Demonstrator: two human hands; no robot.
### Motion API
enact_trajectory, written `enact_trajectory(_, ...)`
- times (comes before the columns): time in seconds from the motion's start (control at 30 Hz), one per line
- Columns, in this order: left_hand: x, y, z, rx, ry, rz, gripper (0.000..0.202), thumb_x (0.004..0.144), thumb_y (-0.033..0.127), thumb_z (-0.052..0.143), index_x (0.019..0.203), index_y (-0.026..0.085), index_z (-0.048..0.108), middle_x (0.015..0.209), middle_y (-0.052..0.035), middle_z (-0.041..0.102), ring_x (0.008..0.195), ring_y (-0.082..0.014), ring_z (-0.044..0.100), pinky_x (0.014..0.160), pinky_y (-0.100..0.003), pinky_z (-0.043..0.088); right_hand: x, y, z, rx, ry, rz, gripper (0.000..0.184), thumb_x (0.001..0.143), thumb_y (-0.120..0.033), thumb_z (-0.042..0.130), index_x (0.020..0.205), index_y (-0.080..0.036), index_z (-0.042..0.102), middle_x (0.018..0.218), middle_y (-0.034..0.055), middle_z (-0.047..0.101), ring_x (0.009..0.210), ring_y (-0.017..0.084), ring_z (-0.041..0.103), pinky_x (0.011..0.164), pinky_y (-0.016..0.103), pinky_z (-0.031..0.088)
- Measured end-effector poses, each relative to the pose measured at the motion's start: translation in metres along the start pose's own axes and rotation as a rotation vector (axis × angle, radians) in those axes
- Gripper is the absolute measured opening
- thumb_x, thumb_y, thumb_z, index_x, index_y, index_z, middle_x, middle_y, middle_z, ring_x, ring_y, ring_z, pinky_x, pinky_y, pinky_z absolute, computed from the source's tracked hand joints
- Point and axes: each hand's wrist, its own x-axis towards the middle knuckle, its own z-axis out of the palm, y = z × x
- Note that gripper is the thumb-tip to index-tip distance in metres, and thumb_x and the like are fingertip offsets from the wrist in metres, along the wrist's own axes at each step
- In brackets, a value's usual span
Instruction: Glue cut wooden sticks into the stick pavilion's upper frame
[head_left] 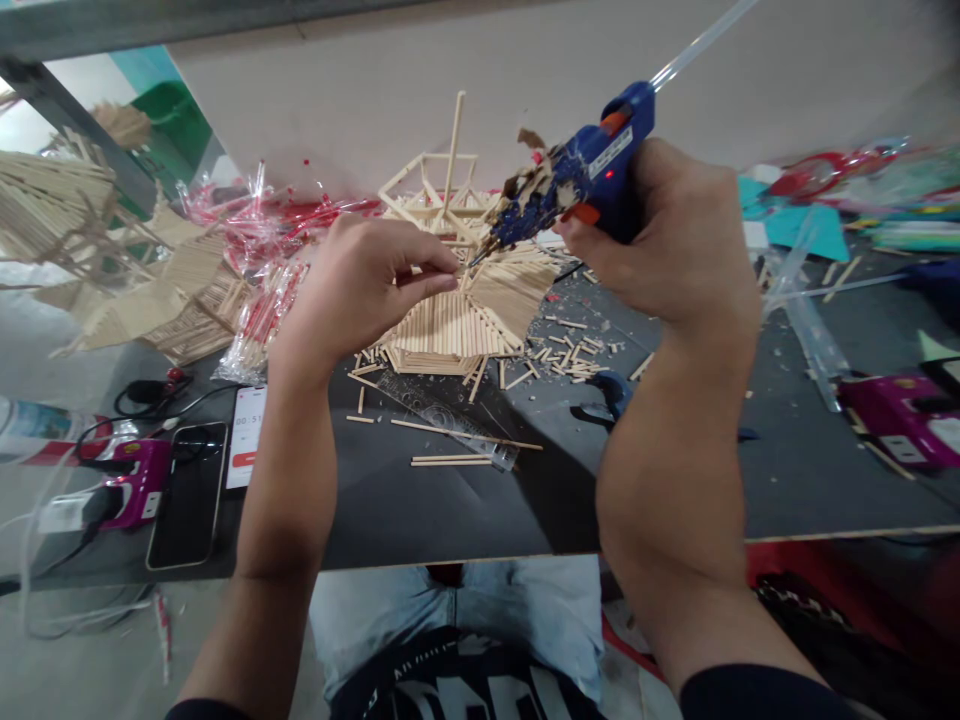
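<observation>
My right hand [679, 235] is wrapped round a blue hot glue gun [592, 170], whose clear glue stick [701, 45] sticks out at the back. Scraps and dried glue coat its front, and the nozzle points down at the top of a small wooden-stick model [442, 325] with a sloping roof. At that same spot, the thumb and fingers of my left hand [390, 265] are pinched together; what they hold, if anything, is too small to make out. Behind the roof rises an open stick frame [427, 185] with one upright stick [454, 150].
Cut stick pieces [566, 355] lie right of the model, with a clear ruler [450, 425] in front. Phones [187, 495] and a purple power strip [139, 485] are at left. Wrapped red sticks [270, 305] and more stick models [157, 280] stand farther left. Blue pliers-like tool [611, 395] lies near my right forearm.
</observation>
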Motion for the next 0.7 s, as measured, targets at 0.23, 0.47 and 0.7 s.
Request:
enact_trajectory(0.23,0.0005,-0.0013,-0.0001,-0.03,-0.018,0.032,0.007,0.088,0.025,0.074,0.086,0.024,0.08,0.079,-0.0025,0.078,0.068,-0.0177,0.068,0.067,-0.036,0.052,0.0003,-0.0023,-0.0013,0.01,-0.023,0.044,0.022,0.07,-0.021,0.069,0.081,-0.025,0.051,0.07,-0.0023,0.051,0.061,0.013,0.038,0.058,0.031,0.037)
enact_trajectory(0.47,0.0002,-0.0039,-0.0003,-0.032,-0.033,-0.006,0.007,0.087,0.028,0.075,0.086,0.024,0.08,0.081,-0.0021,0.078,0.073,-0.0177,0.07,0.071,-0.032,0.055,-0.0007,-0.0012,-0.0005,0.019,-0.028,0.021,0.021,0.073,-0.02,0.071,0.089,-0.024,0.059,0.073,-0.0017,0.053,0.063,0.013,0.038,0.059,0.031,0.038)
enact_trajectory(0.7,0.0002,-0.0008,-0.0026,-0.105,-0.023,0.041,0.006,0.087,0.026,0.075,0.085,0.022,0.08,0.077,-0.0011,0.077,0.064,-0.0139,0.066,0.063,-0.03,0.052,0.0,0.0007,0.001,0.076,-0.015,0.024,0.021,0.071,-0.022,0.072,0.087,-0.022,0.059,0.072,-0.0018,0.054,0.063,0.012,0.04,0.059,0.03,0.038)
